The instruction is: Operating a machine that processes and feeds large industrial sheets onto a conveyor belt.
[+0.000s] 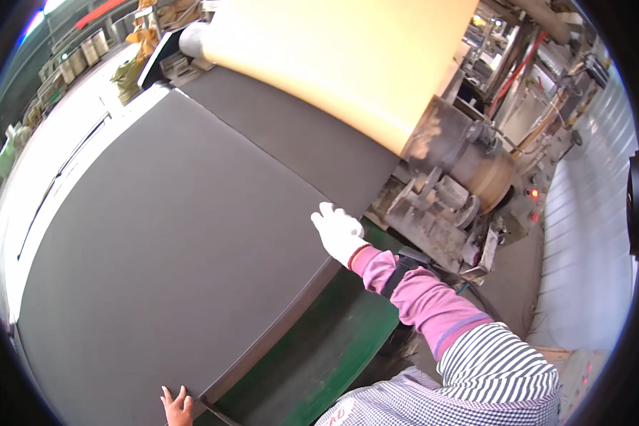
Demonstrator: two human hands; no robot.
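Observation:
A wide dark grey sheet [170, 234] lies spread before me, its right edge running down to the bottom of the view. My right hand [339, 233], in a white glove, rests on the sheet's far right corner. Its fingers are slightly bent and a little apart. At the lower edge my left hand [177, 407], bare and only partly in view, touches the sheet near its right edge with fingers spread. Beyond the sheet's far edge, a second dark strip [291, 128] runs under a large roll of yellowish material [341, 57].
A green curved surface [319, 348] sits below the sheet's right edge. Right of the roll stands a worn machine drum [465, 153] with brackets; a red lamp [534, 193] glows near it. Pale corrugated sheeting [589, 234] stands far right. Cylindrical containers [85, 55] line the back left.

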